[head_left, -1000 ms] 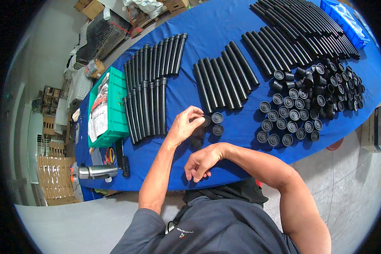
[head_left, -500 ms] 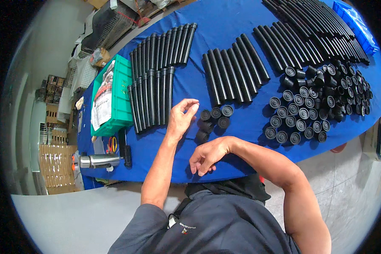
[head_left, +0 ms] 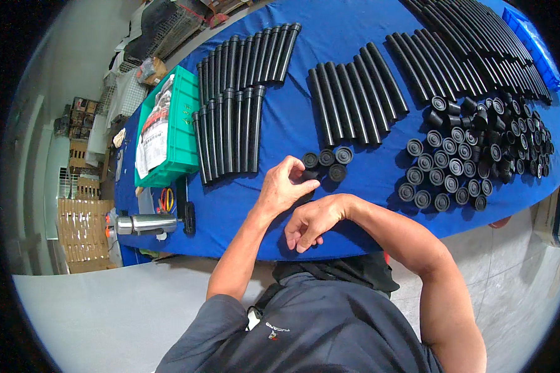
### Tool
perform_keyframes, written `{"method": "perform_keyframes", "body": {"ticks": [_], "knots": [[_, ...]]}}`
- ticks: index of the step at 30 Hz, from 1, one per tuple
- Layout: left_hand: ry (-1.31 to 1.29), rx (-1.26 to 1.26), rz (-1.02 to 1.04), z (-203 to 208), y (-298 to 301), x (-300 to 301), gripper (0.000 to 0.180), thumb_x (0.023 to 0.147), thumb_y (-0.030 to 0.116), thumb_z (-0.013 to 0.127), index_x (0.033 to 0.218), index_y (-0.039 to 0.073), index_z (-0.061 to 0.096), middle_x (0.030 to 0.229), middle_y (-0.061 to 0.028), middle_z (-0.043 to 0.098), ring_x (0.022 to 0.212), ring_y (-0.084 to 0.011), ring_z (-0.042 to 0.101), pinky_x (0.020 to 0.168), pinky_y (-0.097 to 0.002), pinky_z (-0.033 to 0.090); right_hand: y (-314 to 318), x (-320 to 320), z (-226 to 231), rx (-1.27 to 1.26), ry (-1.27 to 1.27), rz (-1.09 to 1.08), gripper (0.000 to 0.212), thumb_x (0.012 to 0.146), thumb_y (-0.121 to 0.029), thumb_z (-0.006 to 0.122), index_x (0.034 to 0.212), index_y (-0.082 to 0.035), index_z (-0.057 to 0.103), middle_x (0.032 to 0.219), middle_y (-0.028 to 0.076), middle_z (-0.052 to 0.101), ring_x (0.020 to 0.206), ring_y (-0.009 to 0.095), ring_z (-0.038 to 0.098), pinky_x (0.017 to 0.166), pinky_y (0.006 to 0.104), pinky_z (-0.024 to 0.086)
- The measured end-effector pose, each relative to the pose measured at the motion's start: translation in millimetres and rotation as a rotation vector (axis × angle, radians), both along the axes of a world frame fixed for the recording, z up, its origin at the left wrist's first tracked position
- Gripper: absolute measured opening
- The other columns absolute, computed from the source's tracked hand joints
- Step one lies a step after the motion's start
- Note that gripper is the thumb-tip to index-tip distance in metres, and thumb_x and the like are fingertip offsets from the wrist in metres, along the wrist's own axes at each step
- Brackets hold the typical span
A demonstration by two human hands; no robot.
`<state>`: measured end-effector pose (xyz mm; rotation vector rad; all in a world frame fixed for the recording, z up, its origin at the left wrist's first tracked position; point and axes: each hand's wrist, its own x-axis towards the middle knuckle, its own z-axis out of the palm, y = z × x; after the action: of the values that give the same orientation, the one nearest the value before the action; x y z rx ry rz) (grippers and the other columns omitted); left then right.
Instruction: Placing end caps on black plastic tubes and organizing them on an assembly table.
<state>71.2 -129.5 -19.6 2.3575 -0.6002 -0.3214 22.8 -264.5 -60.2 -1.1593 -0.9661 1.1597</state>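
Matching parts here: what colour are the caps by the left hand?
Black; the caps by the left hand show best in head view.

I can see a short line of pale lettering beside a small coloured emblem on the chest of the dark grey short-sleeved shirt [head_left: 336, 314]. Larger red and dark print runs across the white crumpled sheet [head_left: 154, 142] in the green rectangular plastic crate [head_left: 182, 160], whose side bears small, indistinct darker marks.
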Motion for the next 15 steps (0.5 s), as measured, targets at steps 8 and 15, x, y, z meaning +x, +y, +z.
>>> {"method": "perform_keyframes", "body": {"ticks": [8, 15], "knots": [[0.072, -0.165, -0.019, -14, 12, 3, 0.024, 0.084, 0.016, 0.075, 0.101, -0.001, 0.072, 0.090, -0.0103, 0.072, 0.077, -0.0130, 0.066, 0.067, -0.0283, 0.053, 1, -1, 0, 0.048, 0.029, -0.045, 0.037, 0.086, -0.024, 0.072, 0.109, 0.004, 0.064, 0.078, 0.003, 0.063, 0.066, 0.014, 0.062, 0.056, 0.0274, 0.052], [0.255, -0.215, 0.136, -4, 20, -11, 0.025, 0.082, 0.010, 0.077, 0.104, 0.000, 0.071, 0.093, -0.0080, 0.070, 0.087, -0.0107, 0.063, 0.074, -0.0246, 0.052, 0, -1, 2, 0.027, -0.019, -0.034, 0.033, 0.086, -0.024, 0.072, 0.106, 0.002, 0.067, 0.079, 0.003, 0.064, 0.065, 0.013, 0.062, 0.056, 0.0272, 0.052]]}}
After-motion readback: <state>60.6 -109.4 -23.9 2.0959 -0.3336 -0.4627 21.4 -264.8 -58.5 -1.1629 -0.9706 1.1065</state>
